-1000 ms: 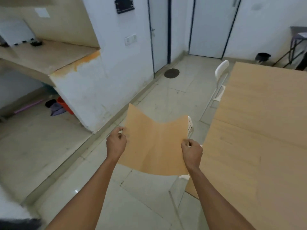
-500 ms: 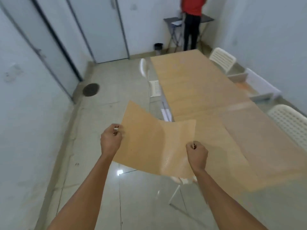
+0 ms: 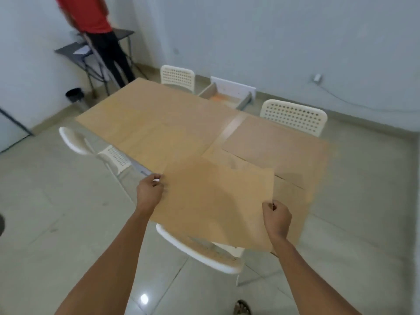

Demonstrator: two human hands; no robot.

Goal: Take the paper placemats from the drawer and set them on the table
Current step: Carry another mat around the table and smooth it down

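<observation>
I see both hands holding one paper placemat [image 3: 213, 201] over the near corner of the table [image 3: 159, 119]. The left hand [image 3: 150, 192] pinches its left edge, fingers curled; the right hand [image 3: 277, 218] pinches its right edge. The sheet's long axis runs between the fingers, sloping down toward the right, its far edge pointing at the open drawer [image 3: 227, 96].

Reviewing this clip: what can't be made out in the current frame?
- Head view: whether the placemat pinched by the left hand and right hand touches the table; the sheet hides that.
- Contents of the open drawer: too small, blurred.
- Bystander: cut off by the top edge.
</observation>
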